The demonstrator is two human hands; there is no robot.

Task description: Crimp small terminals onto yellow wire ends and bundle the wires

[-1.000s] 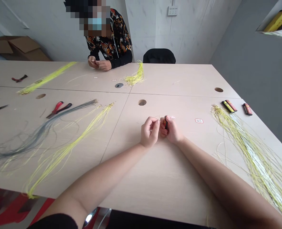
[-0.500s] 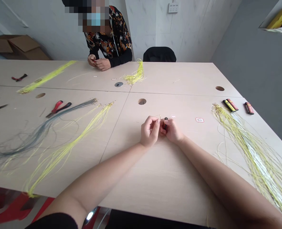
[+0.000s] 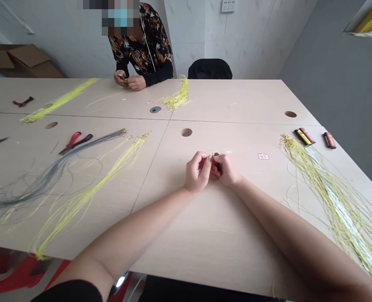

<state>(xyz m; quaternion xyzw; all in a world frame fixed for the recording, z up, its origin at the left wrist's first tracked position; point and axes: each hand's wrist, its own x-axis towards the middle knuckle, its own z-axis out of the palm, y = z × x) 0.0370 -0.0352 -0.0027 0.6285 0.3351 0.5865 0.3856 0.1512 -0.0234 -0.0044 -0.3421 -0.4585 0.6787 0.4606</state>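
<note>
My left hand (image 3: 197, 171) is closed in a pinch over the middle of the table. A thin yellowish cord (image 3: 211, 152) with a small gold-coloured end shows at its fingertips. My right hand (image 3: 228, 169) is wrapped round a small black tool (image 3: 217, 156), of which only the rounded top and a dark side show; its exact kind is hidden by the fingers. The fingertips of both hands nearly touch, with the cord's end beside the tool. A small white label with a red border (image 3: 263, 156) lies to the right of the hands.
Yellow cords (image 3: 327, 188) and battery-like cylinders (image 3: 304, 136) lie at right. Grey cords (image 3: 56, 167), yellow cords (image 3: 104, 182) and red-black pliers (image 3: 74, 142) lie at left. Across the table (image 3: 173, 235), a person's hands (image 3: 132, 82) work near another yellow bundle (image 3: 178, 98).
My right hand has shifted slightly left, bringing the black tool closer to the cord's end at my left fingertips. The view has tilted down a little.
</note>
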